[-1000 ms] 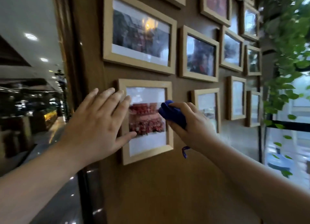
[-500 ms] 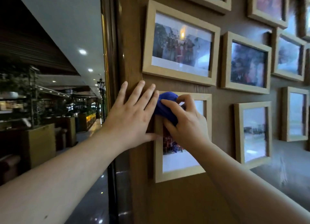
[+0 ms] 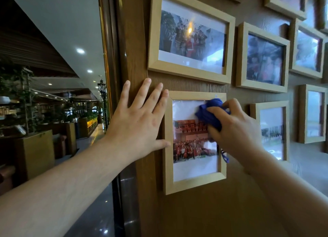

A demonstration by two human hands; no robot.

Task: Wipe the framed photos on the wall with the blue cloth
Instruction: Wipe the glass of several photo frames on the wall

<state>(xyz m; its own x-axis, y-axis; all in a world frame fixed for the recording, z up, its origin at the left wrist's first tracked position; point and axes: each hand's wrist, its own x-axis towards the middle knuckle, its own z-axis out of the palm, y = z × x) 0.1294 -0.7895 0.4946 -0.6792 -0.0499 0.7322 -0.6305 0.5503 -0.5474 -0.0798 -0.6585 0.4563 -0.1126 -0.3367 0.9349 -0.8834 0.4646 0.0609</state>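
A light wooden frame point(image 3: 194, 185) with a group photo in red hangs low on the brown wall. My right hand point(image 3: 234, 130) is closed around a bunched blue cloth point(image 3: 211, 112) and presses it on the upper right of that frame's glass. A blue loop of the cloth dangles below my wrist. My left hand point(image 3: 136, 123) lies flat on the wall with fingers spread, its fingertips and thumb touching the frame's left edge. A larger framed photo point(image 3: 190, 35) hangs directly above.
More wooden framed photos point(image 3: 262, 57) cover the wall to the right, in rows. The wall's wooden corner post point(image 3: 127, 41) runs down just left of my left hand. Beyond it lies a dim hall with plants and wooden partitions point(image 3: 35, 153).
My right hand has slid the cloth rightward from the frame's upper left corner to its upper right glass. The view has moved closer. My left hand stays flat beside the frame.
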